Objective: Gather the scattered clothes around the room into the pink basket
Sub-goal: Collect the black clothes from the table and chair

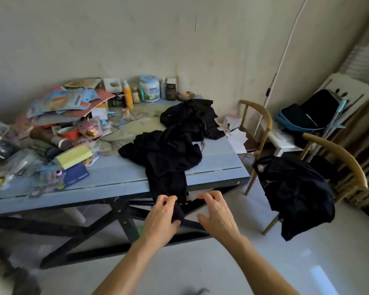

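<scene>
While hanging: the crumpled black fabric garment (168, 158) lies across the blue-topped table (219, 165), its near end drooping over the near edge.
Left hand (162, 218): fingers pinched on that drooping end.
Right hand (217, 213): fingers spread, touching nothing.
Snag risk: a hard pull could drag the second black garment (190, 118) behind it, or the clutter at the left.
Other clothes: dark clothing (296, 194) draped over the right wooden chair (345, 162).
Hidden: no pink basket in view; garment folds too dark to read.
</scene>
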`<state>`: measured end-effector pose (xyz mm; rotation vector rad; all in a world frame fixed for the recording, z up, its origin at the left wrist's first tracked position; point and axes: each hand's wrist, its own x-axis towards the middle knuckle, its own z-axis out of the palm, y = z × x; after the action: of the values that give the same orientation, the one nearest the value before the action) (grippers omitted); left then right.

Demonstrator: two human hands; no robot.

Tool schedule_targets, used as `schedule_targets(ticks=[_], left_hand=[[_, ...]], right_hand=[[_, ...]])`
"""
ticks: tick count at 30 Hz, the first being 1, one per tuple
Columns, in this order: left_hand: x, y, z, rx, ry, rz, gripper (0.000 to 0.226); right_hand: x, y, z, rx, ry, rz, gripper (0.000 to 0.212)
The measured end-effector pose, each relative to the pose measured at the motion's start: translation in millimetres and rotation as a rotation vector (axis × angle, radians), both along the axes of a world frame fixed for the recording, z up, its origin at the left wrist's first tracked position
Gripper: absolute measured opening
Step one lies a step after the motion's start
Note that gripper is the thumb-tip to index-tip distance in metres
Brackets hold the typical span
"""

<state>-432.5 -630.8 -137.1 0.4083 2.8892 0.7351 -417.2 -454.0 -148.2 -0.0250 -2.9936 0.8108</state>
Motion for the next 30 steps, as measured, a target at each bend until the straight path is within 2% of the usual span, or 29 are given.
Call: schedule_targets(ticks=[5, 11, 17, 21, 24, 28, 30], left_hand=[[-72.7, -21.2, -9.3, -0.034, 0.008, 0.057, 0.057], [-154.3, -44.9, -21.3, -0.091, -0.120, 0.102, 0.056], [-212.4, -51.5, -28.7, -0.076, -0.144, 0.119, 0.055], [-243.0, -43.4, -43.1, -0.111, -0.206, 0.036, 0.056], [-268.2, -29.6, -53.3, -0.123, -0.236, -0.087, 0.072], [-307.9, -21.4, -49.7, -0.188, -0.139, -0.118, 0.112], [-333.0, -17.6, -37.8, -0.171, -0.029, -0.088, 0.106]], right_hand=[[-96.4, -24.2, -29.3, 0.054, -0.167, 0.027, 0.050], [-192.2, -51.1, -75.6, 0.168, -0.392, 0.067, 0.052], [-232.3, -52.6, -100.5, 0.229, -0.429, 0.086, 0.041], [-251.9, -52.9, -104.6, 0.188, -0.432, 0.147, 0.021], [-274.5, -51.0, -89.7, -0.014, -0.319, 0.039, 0.017], [-331.4, -49.9, -27.9, -0.171, 0.034, -0.050, 0.012], [-361.3, -49.7, 5.8, -0.195, 0.179, -0.078, 0.013]])
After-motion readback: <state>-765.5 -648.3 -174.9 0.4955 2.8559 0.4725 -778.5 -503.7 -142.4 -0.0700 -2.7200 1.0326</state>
